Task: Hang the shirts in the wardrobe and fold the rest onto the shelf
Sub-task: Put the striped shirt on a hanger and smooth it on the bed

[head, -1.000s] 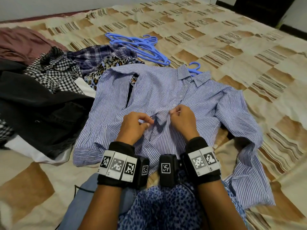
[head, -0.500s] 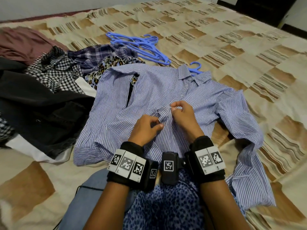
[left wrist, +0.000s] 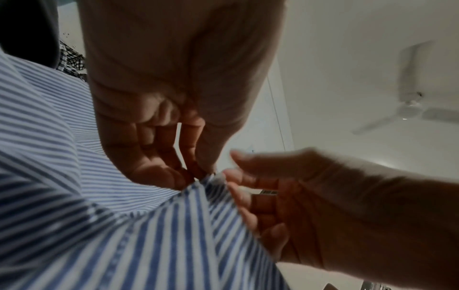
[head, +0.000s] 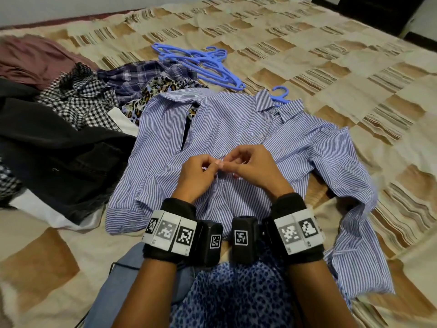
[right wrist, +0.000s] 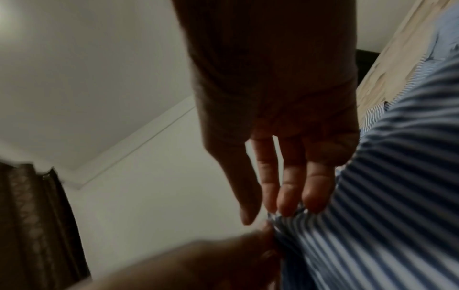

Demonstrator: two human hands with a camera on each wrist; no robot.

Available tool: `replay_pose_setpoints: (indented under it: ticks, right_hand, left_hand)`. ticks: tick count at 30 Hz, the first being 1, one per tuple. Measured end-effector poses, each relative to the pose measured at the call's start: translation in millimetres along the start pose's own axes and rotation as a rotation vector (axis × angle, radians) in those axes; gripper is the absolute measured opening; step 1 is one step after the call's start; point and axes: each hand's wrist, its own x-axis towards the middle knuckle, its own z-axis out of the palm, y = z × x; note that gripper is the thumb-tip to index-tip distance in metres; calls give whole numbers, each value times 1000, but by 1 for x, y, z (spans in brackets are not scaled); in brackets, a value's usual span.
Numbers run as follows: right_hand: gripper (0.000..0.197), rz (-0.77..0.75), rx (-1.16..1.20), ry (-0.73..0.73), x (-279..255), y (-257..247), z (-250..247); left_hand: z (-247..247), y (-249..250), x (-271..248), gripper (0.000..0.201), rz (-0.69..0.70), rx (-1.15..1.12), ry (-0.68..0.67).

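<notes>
A blue-and-white striped shirt (head: 236, 129) lies spread on the bed, collar at the far end, with a blue hanger hook (head: 281, 93) poking out by the collar. My left hand (head: 201, 171) and right hand (head: 248, 165) meet at the shirt's front placket, each pinching the striped fabric between thumb and fingertips. In the left wrist view the left hand (left wrist: 196, 176) pinches a raised fold of the shirt (left wrist: 124, 225). The right wrist view has the right hand (right wrist: 280, 212) gripping the shirt (right wrist: 372, 215) edge.
A heap of other clothes lies at the left: a dark garment (head: 59, 157), a checked shirt (head: 78, 100), a plaid shirt (head: 142, 76), a leopard-print piece (head: 156, 88), a maroon garment (head: 30, 58). Several blue hangers (head: 201, 65) lie beyond the shirt on the patchwork bedspread (head: 331, 55).
Both hands have moved up the shirt's front, away from me, and drawn closer until the fingertips meet at the placket. The shirt stays spread out.
</notes>
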Motion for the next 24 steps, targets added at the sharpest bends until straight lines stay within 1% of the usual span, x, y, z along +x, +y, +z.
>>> replay_pose_setpoints:
  ticks: [2, 3, 6, 9, 10, 12, 13, 14, 15, 17, 18, 20, 21, 23, 24]
  right_hand:
    - [17, -3, -81, -28, -1, 2, 3]
    - [17, -4, -86, -45, -1, 3, 3]
    - [25, 5, -104, -94, -3, 5, 0]
    - [22, -26, -118, -38, -3, 6, 2]
    - [21, -35, -122, -14, -2, 6, 3]
    - [20, -45, -105, 8, -2, 5, 1]
    - [18, -50, -91, 4, -2, 4, 0]
    - [16, -56, -85, -3, -2, 3, 0]
    - [14, -64, -89, -5, -2, 3, 0]
    - [12, -85, -99, 32, -1, 3, 2]
    - [12, -99, -103, 66, -1, 4, 2]
    - [12, -126, -94, 117, 1, 3, 3]
    - [12, -140, -79, 124, 1, 2, 3]
    - [12, -176, -50, 108, 1, -1, 4]
    - [12, -185, -45, 87, 0, -3, 4]
  left_hand:
    - [0, -1, 0, 23, 0, 3, -19]
    - [0, -2, 0, 23, 1, 9, -26]
    - [1, -2, 1, 19, -5, 20, -38]
    - [2, 1, 0, 7, -17, 26, -95]
    - [2, 2, -1, 15, -50, 58, -124]
    - [2, 2, -4, 34, -150, 202, -190]
    - [1, 2, -5, 36, -189, 293, -201]
    - [0, 1, -6, 31, -218, 367, -183]
    - [-2, 2, -7, 24, -233, 412, -135]
    - [-10, 1, -7, 14, -255, 446, -38]
    - [-14, 0, -6, 14, -256, 446, -13]
    - [-20, -6, -3, 16, -272, 391, -16]
    - [-20, -9, -2, 16, -278, 317, -30]
    - [-18, -10, -1, 15, -233, 95, -56]
    - [-16, -8, 0, 11, -197, -20, -40]
